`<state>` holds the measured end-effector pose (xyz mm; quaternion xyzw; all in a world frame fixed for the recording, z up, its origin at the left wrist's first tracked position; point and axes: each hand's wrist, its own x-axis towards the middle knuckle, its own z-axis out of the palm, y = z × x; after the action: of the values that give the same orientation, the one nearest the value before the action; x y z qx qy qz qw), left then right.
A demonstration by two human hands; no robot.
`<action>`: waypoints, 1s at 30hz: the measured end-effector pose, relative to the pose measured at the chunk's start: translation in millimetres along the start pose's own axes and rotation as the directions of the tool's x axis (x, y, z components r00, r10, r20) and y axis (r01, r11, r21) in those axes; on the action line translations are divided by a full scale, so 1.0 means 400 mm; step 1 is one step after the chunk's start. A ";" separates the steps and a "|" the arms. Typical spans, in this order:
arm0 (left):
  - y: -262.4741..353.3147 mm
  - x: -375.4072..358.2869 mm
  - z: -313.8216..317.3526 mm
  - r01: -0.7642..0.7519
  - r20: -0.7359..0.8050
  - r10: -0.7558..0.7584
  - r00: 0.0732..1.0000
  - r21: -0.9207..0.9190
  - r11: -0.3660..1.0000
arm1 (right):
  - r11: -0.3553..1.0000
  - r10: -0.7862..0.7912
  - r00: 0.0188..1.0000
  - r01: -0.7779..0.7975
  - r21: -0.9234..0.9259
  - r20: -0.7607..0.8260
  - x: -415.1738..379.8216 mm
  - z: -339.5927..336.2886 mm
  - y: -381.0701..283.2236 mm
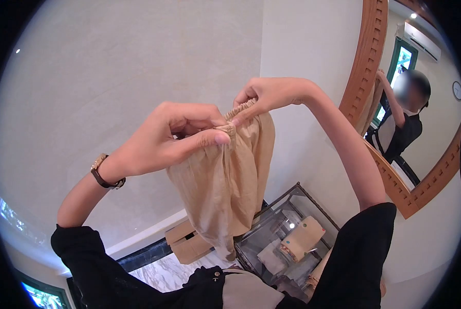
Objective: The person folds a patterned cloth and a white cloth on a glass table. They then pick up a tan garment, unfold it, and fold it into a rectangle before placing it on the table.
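A tan cloth garment point(230, 190) with a gathered elastic waistband hangs in front of me, held up at its top edge. My left hand point(184, 131), with a dark-strapped watch point(104, 175) on the wrist, pinches the band between thumb and fingers. Close beside it, my right hand point(269, 98) grips the band a little higher and to the right. The cloth falls in loose folds below both hands. Some fingertips are hidden behind the fabric.
Below the cloth stands a glass case point(261, 232) with papers and a spotted tan item inside. A cardboard box point(189, 247) lies on the marble floor point(163, 273). A wood-framed mirror point(361, 67) hangs on the right wall, reflecting a person.
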<state>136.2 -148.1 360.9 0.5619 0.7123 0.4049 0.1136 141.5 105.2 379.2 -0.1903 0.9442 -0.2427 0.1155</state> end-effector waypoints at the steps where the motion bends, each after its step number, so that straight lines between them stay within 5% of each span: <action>1: 0.012 0.001 -0.002 0.031 0.031 -0.029 0.999 -0.049 0.998 | 1.000 -0.002 0.999 0.002 0.006 0.040 -0.002 -0.002 -0.001; 6: 0.007 -0.032 -0.079 -0.053 0.450 0.069 0.890 -0.049 0.997 | 0.998 0.021 0.992 -0.028 0.049 0.121 -0.024 -0.036 0.036; 9: 0.016 -0.073 -0.124 -0.114 0.677 0.149 0.720 -0.096 0.989 | 0.996 0.074 0.996 -0.077 -0.053 -0.040 -0.020 -0.065 0.135; 14: 0.053 -0.158 -0.076 -0.228 0.836 0.218 0.504 -0.114 0.967 | 0.998 0.033 0.966 -0.046 -0.045 -0.255 -0.012 -0.051 0.280; 17: 0.082 -0.176 -0.005 -0.376 0.757 0.290 0.585 -0.064 0.924 | 0.996 -0.070 0.951 0.047 -0.082 -0.303 0.006 -0.030 0.298; 23: 0.106 -0.179 0.123 -0.247 0.577 0.197 0.793 0.009 0.969 | 0.951 -0.264 0.873 0.163 -0.264 -0.410 0.062 0.008 0.269; 26: 0.109 -0.158 0.147 -0.237 0.802 0.180 0.569 -0.049 0.970 | 0.872 -0.353 0.820 0.114 -0.475 -0.450 0.079 0.025 0.246; 30: 0.128 -0.196 0.186 -0.461 0.621 0.417 0.664 -0.099 0.882 | 0.640 -0.493 0.736 -0.054 -0.766 -0.464 0.098 0.031 0.296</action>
<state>245.3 -182.7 325.9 0.8219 0.4898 0.1859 0.2237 74.3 179.7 304.2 -0.2475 0.9052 0.0978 -0.3315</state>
